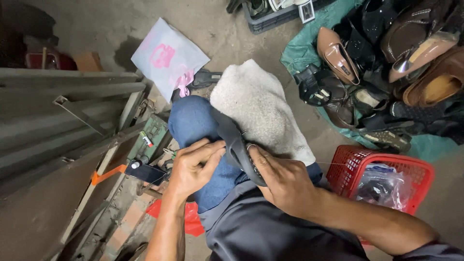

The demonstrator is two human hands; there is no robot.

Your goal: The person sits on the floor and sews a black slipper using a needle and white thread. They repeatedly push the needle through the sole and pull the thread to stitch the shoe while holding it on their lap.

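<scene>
On the concrete floor (232, 29) beside a shoe pile (386, 63), your left hand (193, 166) and right hand (285, 181) both grip the dark shoe (237, 145) against the white towel (256, 106) on your knee.

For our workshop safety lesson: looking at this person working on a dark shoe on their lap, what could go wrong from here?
1. The left hand and right hand are bare and close together on the dark shoe, so a slipping tool might prick a finger.
2. The taut thread running toward the red basket could snag.
3. The shoe rests on a towel over the knee and may slide off.
</scene>
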